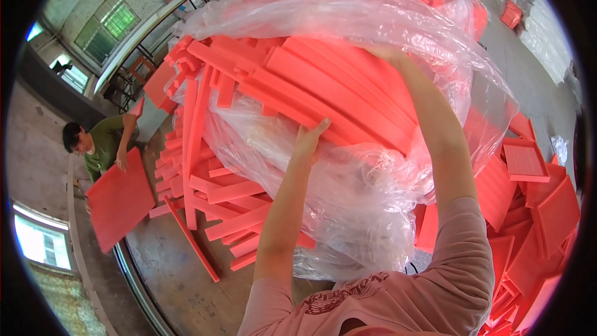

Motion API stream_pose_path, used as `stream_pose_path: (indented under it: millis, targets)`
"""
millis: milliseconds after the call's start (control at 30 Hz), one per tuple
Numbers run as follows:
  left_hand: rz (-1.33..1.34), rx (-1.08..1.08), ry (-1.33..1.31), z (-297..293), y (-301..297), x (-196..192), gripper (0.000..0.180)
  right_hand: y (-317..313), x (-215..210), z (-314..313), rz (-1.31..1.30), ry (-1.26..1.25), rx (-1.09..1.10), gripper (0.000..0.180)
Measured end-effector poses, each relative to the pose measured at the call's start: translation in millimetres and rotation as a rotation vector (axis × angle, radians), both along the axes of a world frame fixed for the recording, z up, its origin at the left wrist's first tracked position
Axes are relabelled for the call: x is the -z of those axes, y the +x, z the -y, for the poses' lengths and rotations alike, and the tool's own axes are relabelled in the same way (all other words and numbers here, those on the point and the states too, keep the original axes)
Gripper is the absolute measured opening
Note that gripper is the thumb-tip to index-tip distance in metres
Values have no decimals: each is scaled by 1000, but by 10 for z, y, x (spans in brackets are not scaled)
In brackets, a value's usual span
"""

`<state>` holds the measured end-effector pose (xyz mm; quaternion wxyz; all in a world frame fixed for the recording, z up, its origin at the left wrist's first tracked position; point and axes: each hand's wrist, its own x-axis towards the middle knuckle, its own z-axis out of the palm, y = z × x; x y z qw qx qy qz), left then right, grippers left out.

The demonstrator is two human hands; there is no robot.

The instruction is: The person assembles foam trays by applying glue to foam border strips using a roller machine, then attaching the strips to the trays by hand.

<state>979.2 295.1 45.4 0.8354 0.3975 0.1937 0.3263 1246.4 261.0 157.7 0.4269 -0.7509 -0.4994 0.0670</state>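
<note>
A bundle of long red foam strips lies slanted in front of me, inside the mouth of a big clear plastic bag. At the bundle's near edge, my left hand is closed on the strips, its thumb up against their side and its other fingers hidden underneath. My right hand reaches over to the bundle's far edge and grips there. Its fingertips are partly covered by the bag's film. Shorter foam pieces stick out to the left of the bundle.
Loose red foam strips are heaped below the bag on the left. Red foam trays and offcuts pile up at right. A co-worker at far left handles a red foam sheet. A long table stands behind.
</note>
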Motion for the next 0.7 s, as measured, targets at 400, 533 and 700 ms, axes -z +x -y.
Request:
stream_pose_path:
  millis: [400,533,700]
  targets:
    - [239,-875,-100,-141,-1436,-742,59,-2486,-804,-1212,618,-388,-359,46]
    - [-86,-1211,260,167,-1656,-321,85,-2199,-982,-1259,-49,-424,-1012,52]
    - [-806,-1135,772,229,-1371,-125,108,-68,-901,-959,309,-525,-393,66]
